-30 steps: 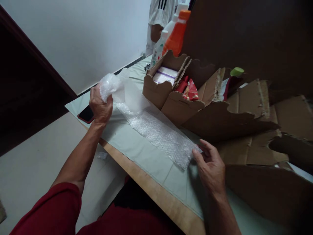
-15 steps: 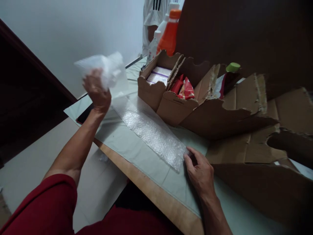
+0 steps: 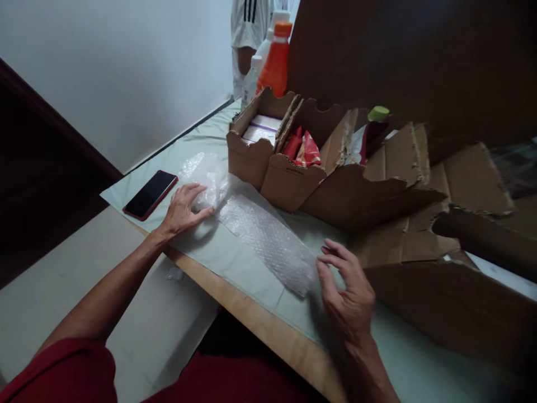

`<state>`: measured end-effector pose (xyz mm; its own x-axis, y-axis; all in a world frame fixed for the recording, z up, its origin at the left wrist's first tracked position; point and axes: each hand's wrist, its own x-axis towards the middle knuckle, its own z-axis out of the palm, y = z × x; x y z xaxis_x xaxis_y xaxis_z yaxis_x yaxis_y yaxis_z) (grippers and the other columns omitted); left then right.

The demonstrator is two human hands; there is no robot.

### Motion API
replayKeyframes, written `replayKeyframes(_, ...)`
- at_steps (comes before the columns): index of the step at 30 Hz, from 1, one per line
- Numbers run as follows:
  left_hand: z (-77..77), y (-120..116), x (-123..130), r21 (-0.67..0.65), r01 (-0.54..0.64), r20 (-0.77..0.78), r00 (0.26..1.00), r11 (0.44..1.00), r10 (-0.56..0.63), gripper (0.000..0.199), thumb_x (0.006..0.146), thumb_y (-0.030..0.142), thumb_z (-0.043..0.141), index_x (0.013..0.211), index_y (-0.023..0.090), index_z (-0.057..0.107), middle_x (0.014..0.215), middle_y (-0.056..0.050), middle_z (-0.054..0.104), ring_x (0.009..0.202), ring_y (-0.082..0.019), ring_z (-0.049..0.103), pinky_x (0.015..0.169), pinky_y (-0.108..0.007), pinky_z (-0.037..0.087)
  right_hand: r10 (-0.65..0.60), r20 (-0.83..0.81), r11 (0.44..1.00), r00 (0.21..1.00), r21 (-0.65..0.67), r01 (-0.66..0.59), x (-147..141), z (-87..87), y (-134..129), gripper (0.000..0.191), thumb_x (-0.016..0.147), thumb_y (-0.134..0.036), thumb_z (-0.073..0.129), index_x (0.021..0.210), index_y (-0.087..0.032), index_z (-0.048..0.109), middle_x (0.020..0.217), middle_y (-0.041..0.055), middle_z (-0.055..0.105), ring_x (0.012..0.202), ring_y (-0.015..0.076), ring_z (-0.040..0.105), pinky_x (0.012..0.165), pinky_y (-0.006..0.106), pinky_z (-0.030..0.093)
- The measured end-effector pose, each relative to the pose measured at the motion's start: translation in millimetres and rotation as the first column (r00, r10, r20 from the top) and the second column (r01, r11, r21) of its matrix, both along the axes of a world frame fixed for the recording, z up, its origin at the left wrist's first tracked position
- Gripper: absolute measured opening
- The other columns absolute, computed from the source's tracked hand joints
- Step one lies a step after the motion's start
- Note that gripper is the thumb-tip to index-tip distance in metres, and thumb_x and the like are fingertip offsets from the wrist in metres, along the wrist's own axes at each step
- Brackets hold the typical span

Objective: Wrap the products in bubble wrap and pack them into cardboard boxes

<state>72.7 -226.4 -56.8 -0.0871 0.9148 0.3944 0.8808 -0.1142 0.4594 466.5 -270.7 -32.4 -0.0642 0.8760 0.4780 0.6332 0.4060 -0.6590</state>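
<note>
A long strip of bubble wrap [image 3: 268, 235] lies slantwise across the cloth-covered table, its far end crumpled into a loose bundle. My left hand [image 3: 184, 207] rests against that bundle, with curved fingers on top and the thumb at its near side. Whether anything is wrapped inside the bundle I cannot make out. Just off the near end of the strip, my right hand [image 3: 346, 288] hovers with thumb and fingers apart, holding nothing. A phone [image 3: 151, 194] in a red case lies left of my left hand.
Cut cardboard boxes [image 3: 293, 182] stand in a row behind the strip, with red packets [image 3: 308, 150] and white packs [image 3: 262, 129] inside. An orange bottle [image 3: 274, 64] and clear bottles stand behind them. The table's wooden edge [image 3: 235, 302] runs along my side. Another person's sleeve [image 3: 251, 22] shows at the back.
My left hand has brought the raised end of the bubble wrap down onto the table, uncovering the phone. My right hand has let go of the near end and its fingers have spread.
</note>
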Motion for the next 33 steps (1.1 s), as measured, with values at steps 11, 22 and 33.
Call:
replayKeyframes(11,73.4,-74,78,0.112,0.509,0.033,0.856,0.853,-0.516,0.079,0.079,0.03,0.067,0.154,0.031,0.04,0.162,-0.01,0.045,0.156,-0.037,0.032,0.125,-0.062,0.03,0.459,-0.237,0.867,0.856,-0.091,-0.49,-24,67.1,-40,0.017,0.097,-0.014,0.061,0.103,-0.027,0.07,0.097,0.0014,0.078,0.089,0.0178,0.075,0.079,0.031,0.061)
replayKeyframes(22,101.1,-41,22,0.21,-0.033,0.795,0.587,0.977,-0.151,0.007,0.087,0.022,0.07,0.093,0.02,0.072,0.082,0.004,0.075,0.072,-0.009,0.066,0.069,-0.022,0.056,0.131,0.047,0.941,0.99,-0.32,-0.109,-22,15.4,46,0.036,0.096,-0.043,0.057,0.121,-0.02,0.07,0.118,0.0127,0.075,0.103,0.0286,0.07,0.087,0.045,0.056)
replayKeyframes(33,18.3,19,5,-0.037,-0.21,0.072,0.975,0.977,0.212,0.08,0.084,0.048,0.069,0.153,0.018,0.041,0.169,-0.017,0.029,0.157,-0.039,0.025,0.126,-0.061,0.021,0.102,0.325,0.948,0.94,-0.317,0.006,-41,-18.6,66,0.013,0.087,-0.026,0.055,0.085,-0.019,0.066,0.1,0.0132,0.072,0.098,0.0301,0.064,0.088,0.042,0.042)
